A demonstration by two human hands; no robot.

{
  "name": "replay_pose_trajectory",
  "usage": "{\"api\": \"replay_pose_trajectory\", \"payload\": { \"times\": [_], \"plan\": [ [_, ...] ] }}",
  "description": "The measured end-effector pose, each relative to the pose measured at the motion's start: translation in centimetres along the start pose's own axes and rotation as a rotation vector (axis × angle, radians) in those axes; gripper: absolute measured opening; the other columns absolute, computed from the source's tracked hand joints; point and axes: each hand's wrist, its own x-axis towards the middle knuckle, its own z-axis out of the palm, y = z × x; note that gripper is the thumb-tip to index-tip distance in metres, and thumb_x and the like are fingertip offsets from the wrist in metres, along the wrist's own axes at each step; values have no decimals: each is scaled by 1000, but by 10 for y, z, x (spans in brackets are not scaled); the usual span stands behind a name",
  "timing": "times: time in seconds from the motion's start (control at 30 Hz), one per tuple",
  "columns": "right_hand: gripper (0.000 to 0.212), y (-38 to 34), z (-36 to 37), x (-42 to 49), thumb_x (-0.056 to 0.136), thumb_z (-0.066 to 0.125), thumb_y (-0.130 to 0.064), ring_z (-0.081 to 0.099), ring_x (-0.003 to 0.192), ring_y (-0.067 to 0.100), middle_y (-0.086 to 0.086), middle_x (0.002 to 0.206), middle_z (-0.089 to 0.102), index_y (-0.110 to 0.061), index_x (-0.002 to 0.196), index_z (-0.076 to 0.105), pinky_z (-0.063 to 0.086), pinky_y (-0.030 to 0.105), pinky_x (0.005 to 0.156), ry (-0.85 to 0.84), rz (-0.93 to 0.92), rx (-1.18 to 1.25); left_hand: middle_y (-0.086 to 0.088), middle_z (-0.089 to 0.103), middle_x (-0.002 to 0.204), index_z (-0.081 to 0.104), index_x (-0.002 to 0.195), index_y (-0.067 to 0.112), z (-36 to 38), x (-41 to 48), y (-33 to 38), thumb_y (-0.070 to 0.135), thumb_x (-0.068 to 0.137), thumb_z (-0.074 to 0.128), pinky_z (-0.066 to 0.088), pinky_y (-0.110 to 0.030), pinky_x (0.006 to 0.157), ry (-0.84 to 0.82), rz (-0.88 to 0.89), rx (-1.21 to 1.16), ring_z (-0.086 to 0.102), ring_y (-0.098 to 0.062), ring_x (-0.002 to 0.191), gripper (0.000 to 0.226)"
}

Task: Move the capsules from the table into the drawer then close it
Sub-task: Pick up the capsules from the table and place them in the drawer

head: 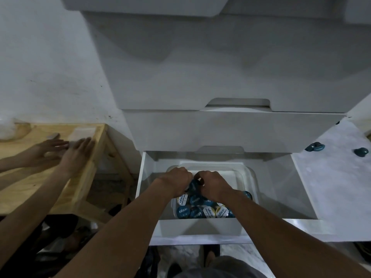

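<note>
Blue-lidded capsules (202,209) fill a clear tub (244,173) in the open drawer (200,227); left hand (173,180) and right hand (212,182) jointly clutch capsules above it, apparently to drop them in.

Open white drawer (305,189): blue and white foil-topped capsules (202,210) heaped in its clear tub; two blue capsules (314,147) lie right of it.

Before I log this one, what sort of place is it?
Probably a home kitchen or pantry corner: white drawer unit, coffee capsules in a clear tub inside the open drawer, wooden table beside it.
</note>
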Motion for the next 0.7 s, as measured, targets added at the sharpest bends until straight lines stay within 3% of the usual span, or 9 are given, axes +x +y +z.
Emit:
{"api": "replay_pose_trajectory", "payload": {
  "times": [0.17,0.33,0.53,0.7],
  "plan": [
    [43,-2,-2,-3,91,58,-23,54,117,27,12,128,59,-18,133,51,46,34,100,12,-2,-4,-16,54,115,59,114,4,3,-3,-2,13,92,56,42,-29,82,16,-4,-36,54,-27,107,24],
    [42,-1,-20,-14,88,60,-17,56,113,27,12,124,60,-15,129,53,47,35,98,70,5,-82,-13,55,118,59,117,7,-3,-6,-4,16,91,55,43,-31,79,136,-10,-47,56,-27,103,27],
    [33,14,-62,-57,93,52,-24,58,111,27,7,125,61,-16,125,55,45,33,91,336,87,-196,-16,60,111,58,108,8,-25,-2,37,17,89,52,49,-41,81,288,33,10,59,-33,99,23],
    [33,55,-99,-106,92,51,-24,59,110,31,12,126,60,-12,122,58,46,35,92,604,143,-180,-15,56,119,53,117,8,-46,7,114,21,93,46,47,-43,86,436,136,22,55,-35,109,28]
  ]
}}
